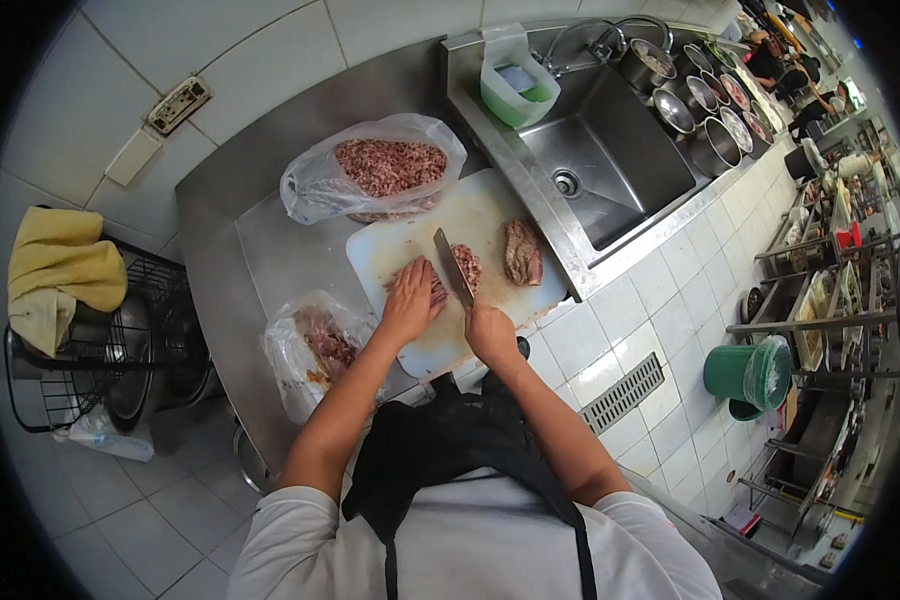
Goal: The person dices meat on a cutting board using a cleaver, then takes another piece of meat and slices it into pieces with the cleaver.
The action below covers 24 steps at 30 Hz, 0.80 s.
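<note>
On the white cutting board [380,248], my left hand [410,302] presses its fingers down on a piece of meat [437,291], mostly hidden beneath them. My right hand [490,333] is closed round the handle of a cleaver [451,262], whose blade points away from me. Just right of the blade lies a small heap of chopped meat [469,265]. A larger slab of meat [522,254] sits at the board's right side. Behind the board, an open plastic bag holds a mound of chopped meat [390,167]. Another clear bag with meat [327,340] lies left of my left forearm.
To the right is a steel sink [610,160] with a green-and-white plastic container [518,85] at its corner. Several metal pots [715,148] stand beyond it. A wire rack [120,330] with a yellow cloth [65,260] is at left. A green bin [740,375] stands on the floor.
</note>
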{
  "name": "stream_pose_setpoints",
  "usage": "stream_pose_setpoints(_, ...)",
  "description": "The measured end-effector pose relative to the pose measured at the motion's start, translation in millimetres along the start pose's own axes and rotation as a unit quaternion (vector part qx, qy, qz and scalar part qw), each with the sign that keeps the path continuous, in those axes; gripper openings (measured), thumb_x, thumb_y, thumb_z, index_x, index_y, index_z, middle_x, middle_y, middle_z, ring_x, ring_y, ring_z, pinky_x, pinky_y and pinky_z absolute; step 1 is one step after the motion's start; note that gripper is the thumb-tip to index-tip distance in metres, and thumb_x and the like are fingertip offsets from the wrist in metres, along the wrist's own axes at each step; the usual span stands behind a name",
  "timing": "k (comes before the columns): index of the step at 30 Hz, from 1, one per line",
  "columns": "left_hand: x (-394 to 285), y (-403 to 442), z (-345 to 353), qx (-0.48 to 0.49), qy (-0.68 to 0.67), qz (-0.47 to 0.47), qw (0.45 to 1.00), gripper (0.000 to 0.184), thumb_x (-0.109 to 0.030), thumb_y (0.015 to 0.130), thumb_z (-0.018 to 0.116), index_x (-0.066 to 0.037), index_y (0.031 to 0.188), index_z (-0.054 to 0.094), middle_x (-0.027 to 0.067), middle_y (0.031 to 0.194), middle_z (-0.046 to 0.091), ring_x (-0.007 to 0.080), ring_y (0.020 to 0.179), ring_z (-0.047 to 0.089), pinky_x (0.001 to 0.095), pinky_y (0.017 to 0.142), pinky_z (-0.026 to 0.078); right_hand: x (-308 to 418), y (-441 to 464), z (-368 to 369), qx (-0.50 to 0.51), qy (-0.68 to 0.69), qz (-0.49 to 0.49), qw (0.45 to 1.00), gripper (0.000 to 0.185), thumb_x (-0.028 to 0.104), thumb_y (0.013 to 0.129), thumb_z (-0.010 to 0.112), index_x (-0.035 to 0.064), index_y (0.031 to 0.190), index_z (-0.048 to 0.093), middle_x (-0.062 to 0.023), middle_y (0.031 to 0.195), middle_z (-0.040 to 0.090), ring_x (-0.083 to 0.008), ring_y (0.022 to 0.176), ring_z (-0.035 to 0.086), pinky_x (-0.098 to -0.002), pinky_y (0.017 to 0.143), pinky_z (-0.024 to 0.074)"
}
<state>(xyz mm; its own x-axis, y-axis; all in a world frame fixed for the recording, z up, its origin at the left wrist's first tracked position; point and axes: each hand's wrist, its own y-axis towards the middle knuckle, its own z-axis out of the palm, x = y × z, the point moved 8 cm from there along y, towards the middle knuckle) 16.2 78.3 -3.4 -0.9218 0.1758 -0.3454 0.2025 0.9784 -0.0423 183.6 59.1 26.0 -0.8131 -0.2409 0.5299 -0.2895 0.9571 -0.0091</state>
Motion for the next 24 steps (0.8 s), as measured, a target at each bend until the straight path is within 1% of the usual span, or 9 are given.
stream_pose_setpoints(2, -8.6, 0.8, -19.5, 0.024, -0.048, -0.013, 0.998, 0.096, -0.036, 0.089, 0.078, 0.009, 0.157, 0.028, 0.0282, 0.164, 0.032, 0.0421, 0.153, 0.031, 0.0499, 0.128, 0.024, 8.7, -1.2, -12.2, -0.002, -0.003, -0.015, 1.0, 0.016, 0.012, 0.094, 0.059, -0.0028, 0.1, 0.055, -0.0279, 0.068, 0.067, -0.0458, 0.062, 0.07, -0.0542, 0.058, 0.0569)
stream_pose_setpoints(5, -3.8, -8.3, -24.8, -0.034, -0.073, -0.023, 0.997, 0.084, -0.03, 0.091, 0.075, 0.012, 0.152, 0.036, 0.0311, 0.158, 0.04, 0.044, 0.149, 0.038, 0.0502, 0.126, 0.028, 18.1, -11.2, -11.7, 0.029, -0.023, -0.006, 0.999, 0.015, 0.01, 0.093, 0.059, -0.0029, 0.097, 0.054, -0.0274, 0.067, 0.067, -0.0456, 0.062, 0.07, -0.054, 0.058, 0.057)
stream_pose_setpoints(8, -1.1, -11.7, -12.1, -0.068, -0.034, 0.027, 0.997, 0.08, -0.026, 0.092, 0.073, 0.012, 0.152, 0.037, 0.0306, 0.159, 0.04, 0.0435, 0.149, 0.038, 0.0505, 0.127, 0.027, 23.7, -16.5, -14.1, 0.032, -0.027, -0.01, 0.999, 0.012, 0.008, 0.093, 0.058, -0.0026, 0.096, 0.055, -0.0259, 0.066, 0.068, -0.0432, 0.061, 0.071, -0.0521, 0.057, 0.0576)
stream_pose_setpoints(11, 1.7, -12.3, -3.2, -0.072, -0.026, 0.023, 0.997, 0.081, -0.026, 0.092, 0.073, 0.012, 0.153, 0.035, 0.0295, 0.16, 0.038, 0.0426, 0.15, 0.036, 0.0509, 0.128, 0.026, 24.2, -20.5, -7.3, 0.033, -0.048, -0.021, 0.998, 0.011, 0.007, 0.092, 0.058, -0.0029, 0.096, 0.056, -0.0245, 0.066, 0.068, -0.0404, 0.06, 0.071, -0.0491, 0.055, 0.0579)
stream_pose_setpoints(14, 0.4, -12.8, -4.0, -0.048, 0.002, 0.008, 0.999, 0.081, -0.027, 0.093, 0.071, 0.011, 0.154, 0.034, 0.0284, 0.161, 0.037, 0.0411, 0.151, 0.035, 0.0506, 0.128, 0.025, 28.4, -21.1, -8.4, 0.022, -0.054, -0.023, 0.998, 0.011, 0.005, 0.091, 0.057, -0.0041, 0.097, 0.057, -0.0232, 0.066, 0.069, -0.039, 0.059, 0.072, -0.0468, 0.054, 0.0579)
stream_pose_setpoints(17, 0.1, -11.5, -1.2, -0.042, 0.02, 0.008, 0.999, 0.082, -0.029, 0.093, 0.07, 0.011, 0.155, 0.034, 0.0274, 0.162, 0.036, 0.0398, 0.153, 0.033, 0.0498, 0.128, 0.024, 29.8, -18.9, -3.8, 0.025, -0.062, -0.031, 0.997, 0.012, 0.004, 0.09, 0.057, -0.0045, 0.098, 0.056, -0.0227, 0.066, 0.069, -0.0392, 0.059, 0.071, -0.0467, 0.054, 0.0579)
stream_pose_setpoints(20, -1.5, -10.8, -2.1, -0.039, 0.043, 0.01, 0.998, 0.08, -0.031, 0.094, 0.068, 0.011, 0.154, 0.035, 0.0271, 0.161, 0.038, 0.0388, 0.152, 0.034, 0.0495, 0.128, 0.023, 29.8, -16.8, -2.9, 0.035, -0.048, 0.002, 0.998, 0.007, 0.007, 0.094, 0.057, 0.0001, 0.094, 0.053, -0.0245, 0.068, 0.069, -0.0426, 0.062, 0.071, -0.0516, 0.056, 0.0578)
stream_pose_setpoints(23, -3.5, -9.7, -2.0, -0.068, 0.033, 0.013, 0.997, 0.078, -0.026, 0.092, 0.07, 0.011, 0.153, 0.036, 0.0264, 0.158, 0.039, 0.0387, 0.148, 0.038, 0.0501, 0.126, 0.027, 29.9, -15.7, 4.4, 0.025, -0.046, -0.012, 0.999, 0.008, 0.007, 0.093, 0.057, -0.0001, 0.094, 0.053, -0.0241, 0.068, 0.069, -0.0417, 0.062, 0.072, -0.0505, 0.056, 0.0584)
stream_pose_setpoints(24, -5.0, -8.9, -3.8, -0.068, 0.031, 0.014, 0.997, 0.077, -0.026, 0.092, 0.07, 0.011, 0.152, 0.037, 0.0264, 0.157, 0.04, 0.0389, 0.148, 0.038, 0.0502, 0.126, 0.027, 30.4, -13.9, 6.9, 0.031, -0.049, -0.009, 0.998, 0.008, 0.006, 0.092, 0.057, -0.0007, 0.095, 0.053, -0.0246, 0.068, 0.069, -0.0417, 0.063, 0.072, -0.0504, 0.056, 0.0586)
